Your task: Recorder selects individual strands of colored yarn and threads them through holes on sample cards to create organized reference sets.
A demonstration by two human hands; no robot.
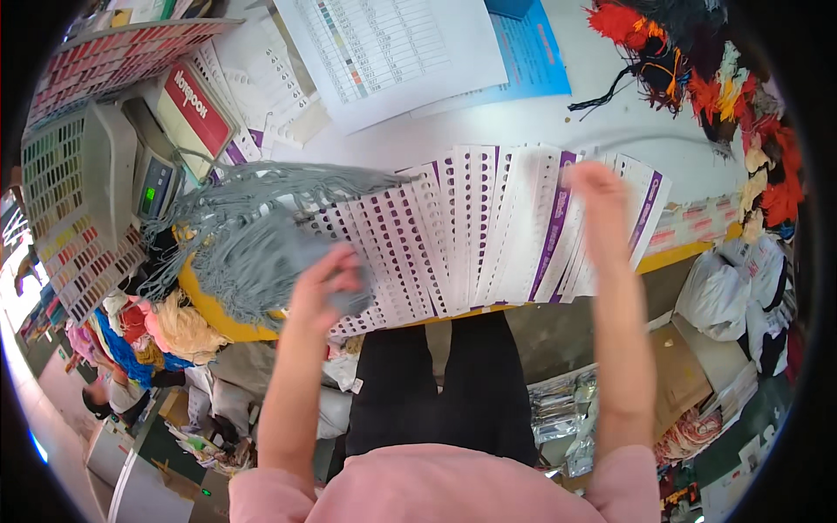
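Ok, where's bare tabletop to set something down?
The white tabletop shows bare between the blue sheet and the fanned cards, left of the red-and-black yarn. Its left side is crowded with grey yarn, scale and notebook.

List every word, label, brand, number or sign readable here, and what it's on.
Locations only; wording not copied.
Notebook: large white lettering on red, legible.
Cards: lettering on purple strips, too small to read surely.
White sheet: printed table, entries too small.
Blue sheet: faint print, unreadable.
Display: lit green, too small to read surely.
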